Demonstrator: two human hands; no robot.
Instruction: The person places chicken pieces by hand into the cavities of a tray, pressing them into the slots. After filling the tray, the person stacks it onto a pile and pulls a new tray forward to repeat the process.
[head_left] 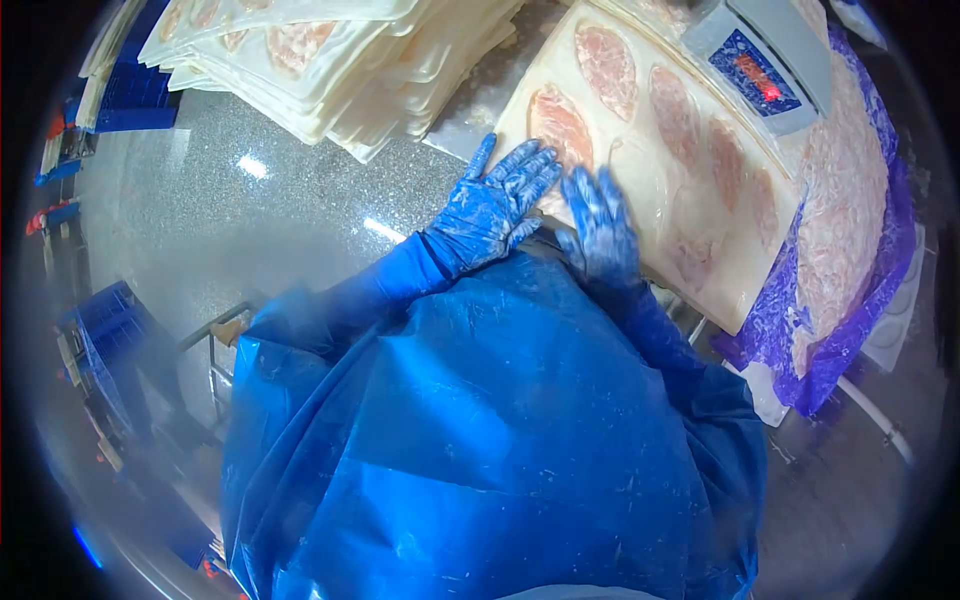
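A cream-white mould sheet (640, 150) with oval hollows lies in front of me. Pale pink minced meat (606, 70) fills several of the hollows. My left hand (498, 205), in a smeared blue glove, is spread flat at the mould's near left edge. Its fingertips reach the end of one oval meat portion (560, 124). Just to the right, my right hand (602, 222) is slightly blurred, fingers stretched out over the near edge by the same portion. Neither hand visibly grips anything; what lies beneath the palms is hidden.
A digital scale (757, 72) with a red display stands at the mould's far right. Beyond the right edge, a large mass of minced meat (842, 210) rests on purple plastic film (898, 225). Stacked white moulds (370, 75) occupy the upper left. Blue crates (135, 95) stand farther left.
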